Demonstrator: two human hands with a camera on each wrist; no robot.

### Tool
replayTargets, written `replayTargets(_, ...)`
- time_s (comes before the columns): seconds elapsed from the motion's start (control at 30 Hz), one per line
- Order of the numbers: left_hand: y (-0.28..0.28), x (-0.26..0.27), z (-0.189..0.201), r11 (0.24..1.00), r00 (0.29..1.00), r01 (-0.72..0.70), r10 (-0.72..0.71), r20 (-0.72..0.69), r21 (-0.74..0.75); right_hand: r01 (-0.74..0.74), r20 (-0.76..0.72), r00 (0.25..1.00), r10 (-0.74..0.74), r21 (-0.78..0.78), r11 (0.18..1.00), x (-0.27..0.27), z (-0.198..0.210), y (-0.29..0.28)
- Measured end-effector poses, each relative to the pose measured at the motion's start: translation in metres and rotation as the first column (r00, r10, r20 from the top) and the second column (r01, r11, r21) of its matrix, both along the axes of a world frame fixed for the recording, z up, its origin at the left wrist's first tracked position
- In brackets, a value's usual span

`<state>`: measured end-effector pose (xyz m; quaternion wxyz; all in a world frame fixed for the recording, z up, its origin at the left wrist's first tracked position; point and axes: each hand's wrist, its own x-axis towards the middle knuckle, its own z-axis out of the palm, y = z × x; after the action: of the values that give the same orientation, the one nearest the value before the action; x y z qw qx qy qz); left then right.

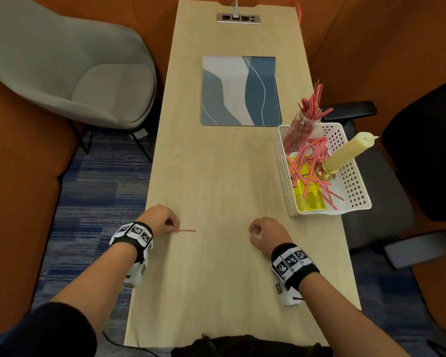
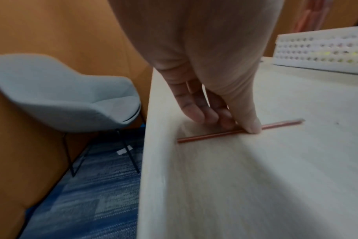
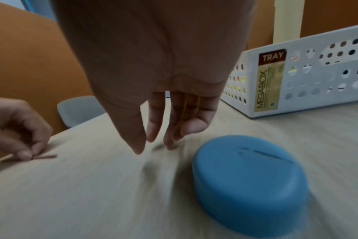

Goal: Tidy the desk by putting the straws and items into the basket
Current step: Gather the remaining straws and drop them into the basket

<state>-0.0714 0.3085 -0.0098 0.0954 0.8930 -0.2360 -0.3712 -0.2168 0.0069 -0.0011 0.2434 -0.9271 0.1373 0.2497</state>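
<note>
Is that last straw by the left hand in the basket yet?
Not yet. The straw lies flat on the desk, pinched by the left hand.

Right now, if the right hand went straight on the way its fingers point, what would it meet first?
The desk top: fingertips of the right hand point down at it; whether they already touch is unclear.

Office booth: desk (image 1: 216, 176) with power outlet strip (image 1: 238, 18), armchair (image 1: 70, 70).
</note>
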Motion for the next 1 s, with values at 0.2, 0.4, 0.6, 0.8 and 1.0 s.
replayTargets(0.2,-0.010,0.008,-0.010,0.973,0.977,0.208,-0.211,0.022,0.098,-0.062,0.026,0.998,0.065,-0.110,0.992,-0.008,-0.016,0.006)
replayTargets(0.4,-0.080,0.019,0.027,0.974,0.990,0.124,-0.109,0.091,-0.188,-0.050,0.101,0.993,0.066,-0.149,0.988,-0.018,-0.021,0.006)
replayTargets(0.6,-0.222,0.039,0.085,0.778,0.986,-0.073,0.152,0.075,-0.624,-0.088,0.078,0.991,0.109,-0.232,0.969,-0.033,-0.018,-0.012)
replayTargets(0.8,-0.333,0.044,0.107,0.660,0.952,-0.253,0.301,-0.060,-0.708,-0.057,-0.016,0.998,0.055,-0.218,0.974,-0.057,-0.012,-0.029)
replayTargets(1.0,-0.352,0.041,0.074,0.703,0.942,-0.307,0.320,-0.101,-0.642,-0.062,-0.024,0.998,0.061,-0.049,0.997,-0.067,-0.007,-0.049)
